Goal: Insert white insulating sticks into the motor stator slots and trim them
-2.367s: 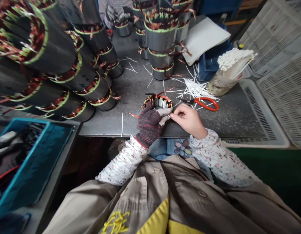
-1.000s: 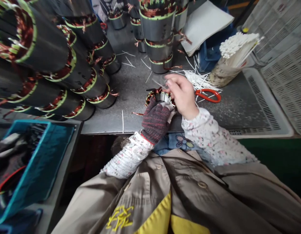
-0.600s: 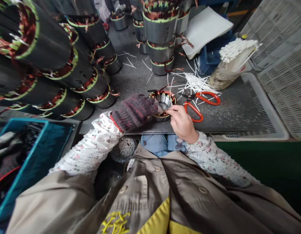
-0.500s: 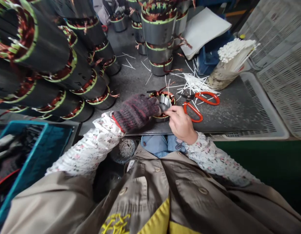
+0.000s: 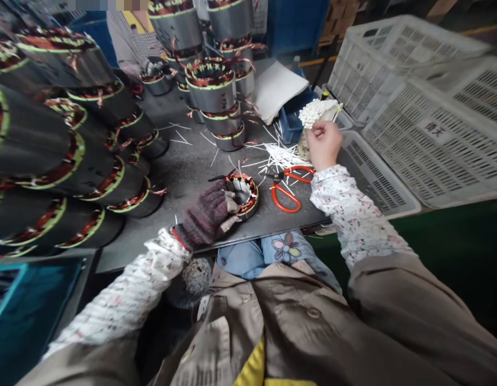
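A small copper-wound stator (image 5: 242,195) with a steel core stands on the grey metal table, with its hollow bore facing up. My left hand (image 5: 206,215), in a dark red knit glove with bare fingertips, grips its near side. My right hand (image 5: 324,143) is bare and raised at the far right, with its fingers closed at a bundle of white sticks (image 5: 318,111). The bundle stands in a cup (image 5: 303,146) that my hand partly hides. Red-handled scissors (image 5: 286,193) lie between the stator and that hand, next to a loose heap of white sticks (image 5: 277,156).
Large wound stators (image 5: 67,128) lie in stacks along the left, and more stand upright (image 5: 212,91) behind. White paper (image 5: 277,90) rests on a blue bin (image 5: 294,124). White perforated crates (image 5: 427,128) fill the right. A person (image 5: 127,40) stands far back.
My right hand has moved from the stator to the white stick bundle. My left hand stays on the stator. The view has swung up and left, showing more crates and the far floor.
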The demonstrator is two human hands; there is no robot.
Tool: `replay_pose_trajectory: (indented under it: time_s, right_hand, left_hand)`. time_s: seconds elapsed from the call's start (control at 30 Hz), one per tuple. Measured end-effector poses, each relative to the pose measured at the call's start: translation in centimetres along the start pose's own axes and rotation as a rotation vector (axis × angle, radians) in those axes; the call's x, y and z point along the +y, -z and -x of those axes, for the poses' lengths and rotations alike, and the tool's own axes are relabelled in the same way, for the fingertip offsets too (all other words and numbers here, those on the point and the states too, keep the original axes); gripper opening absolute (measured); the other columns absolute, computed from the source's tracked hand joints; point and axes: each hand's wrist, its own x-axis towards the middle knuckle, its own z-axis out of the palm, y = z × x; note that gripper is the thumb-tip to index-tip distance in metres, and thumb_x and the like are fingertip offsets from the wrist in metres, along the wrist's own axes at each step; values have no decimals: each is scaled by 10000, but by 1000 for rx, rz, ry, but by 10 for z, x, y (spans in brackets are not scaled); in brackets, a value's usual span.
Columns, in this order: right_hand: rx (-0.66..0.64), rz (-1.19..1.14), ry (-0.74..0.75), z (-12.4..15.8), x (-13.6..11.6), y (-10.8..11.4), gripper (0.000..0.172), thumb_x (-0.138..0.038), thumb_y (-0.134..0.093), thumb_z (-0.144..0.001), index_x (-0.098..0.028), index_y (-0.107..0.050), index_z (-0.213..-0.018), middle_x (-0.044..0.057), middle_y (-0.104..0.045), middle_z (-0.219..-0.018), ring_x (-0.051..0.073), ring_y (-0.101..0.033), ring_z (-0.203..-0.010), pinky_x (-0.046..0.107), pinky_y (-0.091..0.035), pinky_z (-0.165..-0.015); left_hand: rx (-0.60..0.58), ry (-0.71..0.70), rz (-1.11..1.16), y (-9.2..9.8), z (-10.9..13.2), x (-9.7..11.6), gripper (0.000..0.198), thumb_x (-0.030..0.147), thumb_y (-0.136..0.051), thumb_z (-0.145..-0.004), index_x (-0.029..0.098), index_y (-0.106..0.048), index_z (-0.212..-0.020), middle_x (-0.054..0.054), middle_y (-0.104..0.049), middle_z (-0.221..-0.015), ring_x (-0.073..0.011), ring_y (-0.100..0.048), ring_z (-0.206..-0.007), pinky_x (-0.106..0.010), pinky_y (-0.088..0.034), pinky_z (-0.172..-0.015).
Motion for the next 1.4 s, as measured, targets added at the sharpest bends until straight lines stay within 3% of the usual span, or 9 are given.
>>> replay_pose_trajectory:
  time_s: [0.13, 0.33, 0.43, 0.57, 0.7, 1.0, 1.17, 1.3, 1.4]
  right_hand:
    - [-33, 8, 92, -8, 6, 9, 102, -99, -685, -865, -193, -658, -836, 36, -671, -928, 165, -654, -875, 354, -544, -909]
    - [-105, -319, 73, 12, -7, 44, 56, -188, -614, -968, -210, -564, -952, 51, -709, -953, 97, -656, -688, 255, -526, -648]
    - [-185, -550, 200, 54, -40, 65, 103, -297, -583, -1030, -252, -493, -1012, 93, -737, -1113, 142, -734, -854, 304, -604, -771]
    - [-348, -534, 514, 127, -74, 91, 109, -329, -527, -1045, -256, -544, -967, 80, -757, -1045, 249, -741, -1108, 469, -608, -958]
    - [-554, -571, 694, 176, -78, 104, 182, -266, -491, -1014, -241, -551, -843, 37, -741, -835, 206, -735, -796, 384, -604, -712]
    - [-754, -554, 518, 185, -80, 118, 247, -199, -480, -994, -213, -576, -767, 10, -682, -698, 144, -645, -615, 286, -513, -593]
    - [-756, -599, 289, 187, -90, 84, 347, -376, -491, -1037, -213, -630, -764, 26, -724, -747, 146, -674, -672, 295, -547, -651]
    - [-734, -658, -3, 191, -97, 59, 386, -552, -633, -972, -204, -668, -809, 19, -730, -743, 126, -647, -601, 264, -541, -577]
    - [-736, -685, -59, 190, -99, 58, 388, -566, -668, -952, -195, -693, -840, 0, -690, -721, 94, -594, -536, 214, -478, -484]
  left_hand:
    - [152, 136, -116, -24, 1, 22, 86, 268, -641, -979, 232, -616, -1053, -49, -758, -976, -228, -744, -973, -504, -568, -1106]
    - [336, 204, -203, -42, -2, 37, 168, 322, -693, -970, 254, -603, -1094, -61, -769, -1033, -250, -764, -984, -530, -646, -985]
    - [309, 256, -235, -43, -2, 39, 180, 384, -666, -1004, 238, -604, -1087, -71, -764, -1137, -244, -747, -1072, -551, -632, -1028]
    - [288, 276, -249, -44, 0, 38, 224, 443, -671, -992, 237, -597, -1041, -63, -768, -1136, -275, -701, -1190, -640, -528, -1150]
    - [230, 325, -226, -45, 3, 39, 266, 437, -633, -1001, 205, -594, -1124, -84, -758, -1072, -262, -716, -1118, -579, -560, -1112]
    - [154, 417, -180, -51, 9, 38, 586, 463, -607, -1004, 142, -483, -1478, -189, -675, -1353, -331, -630, -1309, -564, -451, -1207]
    - [181, 452, -190, -60, 9, 40, 602, 475, -584, -1011, 159, -449, -1505, -187, -651, -1407, -329, -601, -1370, -557, -442, -1227]
    - [287, 551, -32, -65, 9, 47, 556, 398, -441, -1080, 179, -323, -1577, -186, -591, -1496, -237, -645, -1338, -465, -536, -1152]
    - [326, 591, 76, -61, 5, 51, 412, 403, -388, -1118, 197, -475, -1464, -142, -675, -1403, -180, -717, -1203, -433, -583, -1091]
